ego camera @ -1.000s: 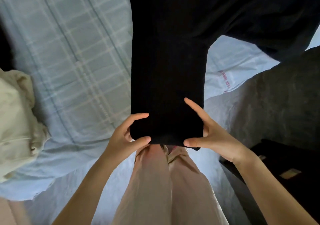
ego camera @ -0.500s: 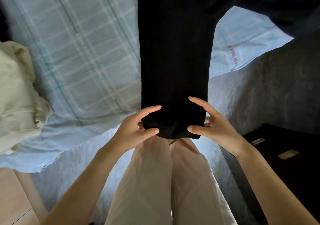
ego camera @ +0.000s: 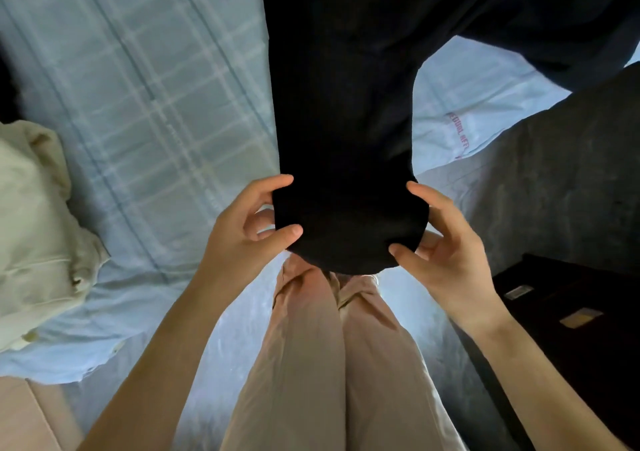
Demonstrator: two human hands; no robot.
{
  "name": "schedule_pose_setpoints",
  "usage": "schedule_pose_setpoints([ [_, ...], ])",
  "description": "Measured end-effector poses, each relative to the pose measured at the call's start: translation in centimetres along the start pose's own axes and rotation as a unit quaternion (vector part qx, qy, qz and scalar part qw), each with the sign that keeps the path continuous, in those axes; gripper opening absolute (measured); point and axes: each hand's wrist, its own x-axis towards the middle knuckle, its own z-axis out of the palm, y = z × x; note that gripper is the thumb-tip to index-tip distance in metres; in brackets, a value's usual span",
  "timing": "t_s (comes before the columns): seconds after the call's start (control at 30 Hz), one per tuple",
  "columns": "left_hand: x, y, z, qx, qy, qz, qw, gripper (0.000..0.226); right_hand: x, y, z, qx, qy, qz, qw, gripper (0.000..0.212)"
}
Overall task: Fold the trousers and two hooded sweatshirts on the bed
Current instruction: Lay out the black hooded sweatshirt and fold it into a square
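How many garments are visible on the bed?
2: a black garment spread at centre; a cream garment bunched at the frame's left edge. Another may be out of view.

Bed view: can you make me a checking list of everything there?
Surface: bed, blue checked sheet.
Job's things: black garment laid along the bed; cream garment bunched at the left.
Clutter: dark grey blanket at the right.
Hands: left hand and right hand each pinch the black garment's near end.
Cables: nothing seen.
Surroundings: dark furniture at right, wooden floor lower left.
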Motion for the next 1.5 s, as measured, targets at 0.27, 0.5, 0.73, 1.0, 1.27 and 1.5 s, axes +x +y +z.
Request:
schedule_pose_setpoints([
  [0.27, 9.6, 9.3, -0.4, -0.017, 0.041, 0.137, 0.990, 0.059, 8.9, -8.3, -1.8, -0.027, 0.078, -0.118, 0.990, 0.075],
  [0.5, 24.7, 19.0, -0.6, -0.039, 0.050, 0.254, 0.965, 0.057, 24.0, -15.8, -3.6, -0.061, 0.114, -0.244, 0.961, 0.074],
  [0.73, 44.3, 21.2, 1.6, 0.070, -0.030, 0.186, 0.980, 0.074, 41.6, -17.2, -6.7, -0.082, 0.156, -0.178, 0.968, 0.082],
  [1.0, 46.2, 13.0, 2.9, 0.321, 0.022, 0.171, 0.931, 0.065, 43.3, -9.7, -6.6, -0.192, 0.160, -0.093, 0.964, 0.065],
  [1.27, 43.9, 12.1, 8.5, 0.525, 0.062, 0.267, 0.806, 0.058, 45.4, -9.7, -7.7, -0.531, 0.151, -0.223, 0.804, 0.055],
  [1.5, 44.4, 11.6, 10.1, 0.540, 0.049, 0.186, 0.820, 0.056, 46.4, -8.8, -10.0, -0.526, 0.019, -0.198, 0.827, 0.054],
])
